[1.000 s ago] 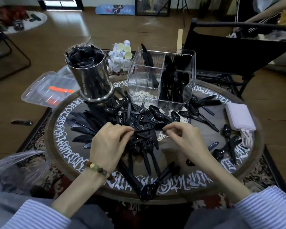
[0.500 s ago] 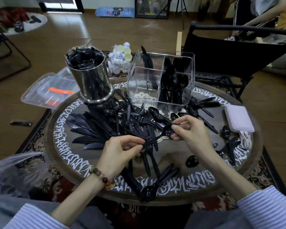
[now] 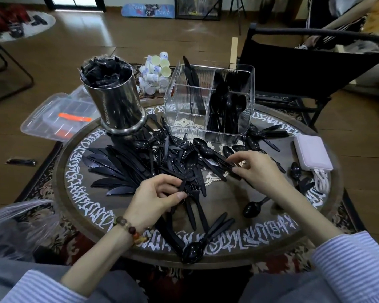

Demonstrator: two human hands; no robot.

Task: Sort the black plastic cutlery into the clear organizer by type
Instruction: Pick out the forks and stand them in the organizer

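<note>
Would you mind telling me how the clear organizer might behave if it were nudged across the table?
The clear organizer probably slides easily, since it looks like thin, light plastic. It may tip toward its right side, where upright spoons load one compartment while the front left one is empty.

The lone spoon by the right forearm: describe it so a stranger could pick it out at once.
Start at the round table with white script around its rim. Follow the right hand back along its forearm. Just inside that forearm a black spoon lies alone on bare wood, bowl toward the person, apart from the tangled central pile.
</note>
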